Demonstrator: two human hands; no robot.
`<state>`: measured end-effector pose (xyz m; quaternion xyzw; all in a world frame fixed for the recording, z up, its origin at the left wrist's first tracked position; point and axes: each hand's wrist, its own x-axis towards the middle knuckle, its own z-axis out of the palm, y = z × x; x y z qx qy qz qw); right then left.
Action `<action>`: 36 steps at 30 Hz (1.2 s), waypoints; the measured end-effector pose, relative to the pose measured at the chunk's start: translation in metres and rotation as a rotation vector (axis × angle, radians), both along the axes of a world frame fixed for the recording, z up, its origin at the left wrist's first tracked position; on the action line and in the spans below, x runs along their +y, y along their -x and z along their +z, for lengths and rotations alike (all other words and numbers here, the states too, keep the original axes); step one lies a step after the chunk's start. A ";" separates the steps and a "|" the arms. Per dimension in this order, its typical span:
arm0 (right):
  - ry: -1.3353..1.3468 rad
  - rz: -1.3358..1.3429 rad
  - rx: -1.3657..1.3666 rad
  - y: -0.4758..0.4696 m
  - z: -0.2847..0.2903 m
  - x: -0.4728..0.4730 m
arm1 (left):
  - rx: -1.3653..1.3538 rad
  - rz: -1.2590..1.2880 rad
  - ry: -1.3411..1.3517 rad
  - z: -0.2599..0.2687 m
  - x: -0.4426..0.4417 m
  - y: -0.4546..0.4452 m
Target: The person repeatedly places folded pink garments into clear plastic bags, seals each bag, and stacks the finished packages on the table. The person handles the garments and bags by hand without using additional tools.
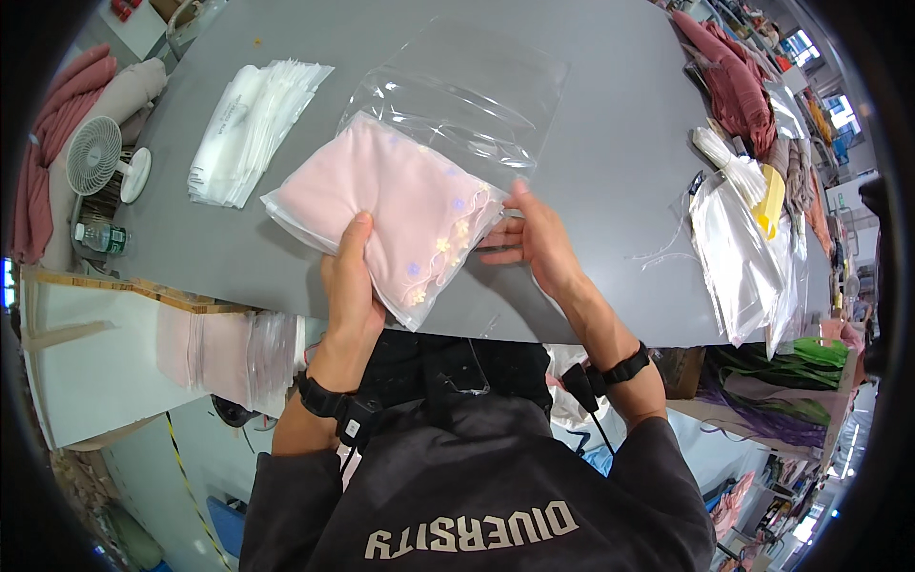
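Observation:
My left hand [352, 279] grips a pink folded fabric item [343, 179] in a clear plastic bag, thumb on top and fingers underneath. Yellow and purple embroidered flowers run along the fabric's right side. At the bag's right corner is my right hand [540, 239], its fingers apart; whether they touch the bag is hard to tell. Just beyond, a clear plastic sheet or bag [457, 93] lies flat on the grey table [607, 143], partly covered by the pink package.
A stack of frosted plastic bags [250, 136] lies at the far left, near a white fan [96, 157] and a plastic bottle [104, 237]. Clear bags [740, 257] and white strings [725, 161] are on the right. Pink bagged packages [225, 354] stand in a box below left.

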<state>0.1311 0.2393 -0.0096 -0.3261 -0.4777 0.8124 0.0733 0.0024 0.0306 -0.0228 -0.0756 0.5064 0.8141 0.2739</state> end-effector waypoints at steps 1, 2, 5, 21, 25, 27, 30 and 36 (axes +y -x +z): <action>-0.075 0.022 -0.044 0.005 0.002 0.000 | 0.011 0.012 0.016 -0.001 -0.001 0.000; -0.150 0.043 -0.088 0.010 0.003 -0.001 | 0.033 0.015 0.019 -0.003 -0.002 0.001; -0.258 0.007 -0.092 0.020 -0.002 -0.003 | 0.079 0.024 0.033 -0.005 -0.001 0.002; -1.130 0.140 0.024 -0.003 -0.019 -0.046 | -0.117 0.209 -0.153 0.006 0.049 -0.019; -1.382 0.015 -0.162 -0.012 0.026 -0.029 | -0.047 0.205 -0.227 0.000 0.057 -0.031; -1.525 0.015 0.039 -0.019 0.046 -0.033 | -0.047 0.113 -0.276 0.000 0.052 -0.039; -1.760 0.233 0.196 -0.012 0.048 -0.059 | -0.158 -0.029 -0.266 0.000 0.042 -0.049; -2.193 0.070 0.002 0.034 -0.005 -0.064 | 0.220 -0.227 -0.189 -0.018 0.024 -0.057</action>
